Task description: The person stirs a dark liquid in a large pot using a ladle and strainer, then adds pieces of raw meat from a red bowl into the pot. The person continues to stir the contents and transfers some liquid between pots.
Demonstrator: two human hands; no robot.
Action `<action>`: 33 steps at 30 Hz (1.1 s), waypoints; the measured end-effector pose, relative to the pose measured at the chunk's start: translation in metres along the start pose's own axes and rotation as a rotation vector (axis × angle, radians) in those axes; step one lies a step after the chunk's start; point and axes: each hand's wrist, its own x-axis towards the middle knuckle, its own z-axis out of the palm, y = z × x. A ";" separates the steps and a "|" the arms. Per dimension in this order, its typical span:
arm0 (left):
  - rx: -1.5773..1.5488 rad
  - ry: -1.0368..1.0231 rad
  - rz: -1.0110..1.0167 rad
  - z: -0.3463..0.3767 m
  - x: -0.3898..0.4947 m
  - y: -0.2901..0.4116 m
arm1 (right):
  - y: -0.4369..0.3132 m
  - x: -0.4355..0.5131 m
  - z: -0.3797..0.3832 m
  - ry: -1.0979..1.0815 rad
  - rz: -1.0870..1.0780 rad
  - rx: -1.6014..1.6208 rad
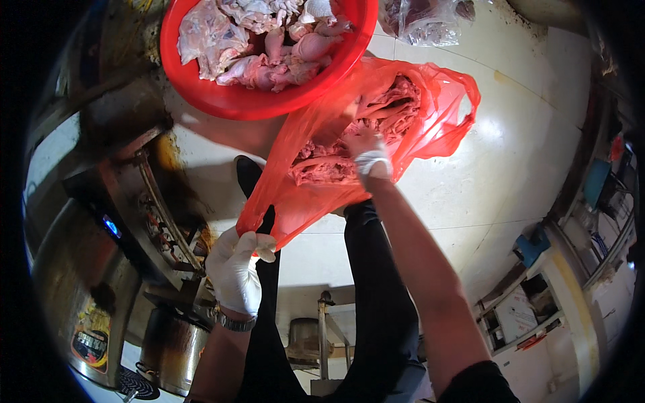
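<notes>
A red plastic bag (297, 206) lies spread on the tiled floor with its mouth wide, holding raw pinkish meat pieces (398, 111), long and bony-looking. My left hand (237, 267), in a white glove, grips the near edge of the bag. My right hand (370, 148), gloved too, reaches into the bag and touches the meat; its fingers are blurred and partly hidden, so whether they grip a piece is unclear. Beyond the bag, at the top, stands a red plastic basin (242, 108) with raw chicken pieces (267, 55), some of them legs with skin.
A clear plastic bag (428, 22) with dark contents lies at the top. Left are a grimy gas stove (166, 216) and a metal pot (171, 352). Between my legs shows a metal-legged stand (322, 342). On the right is a low shelf unit (524, 317) with a blue plastic item (532, 247).
</notes>
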 end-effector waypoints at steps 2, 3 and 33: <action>0.081 0.032 -0.004 -0.002 0.002 -0.001 | 0.003 0.007 0.053 0.005 0.126 0.705; 0.112 0.038 -0.006 -0.004 0.001 -0.003 | 0.000 0.018 0.063 -0.049 0.168 0.762; -0.962 -0.177 -0.578 0.108 0.237 -0.304 | 0.011 -0.206 -0.142 0.005 0.374 0.464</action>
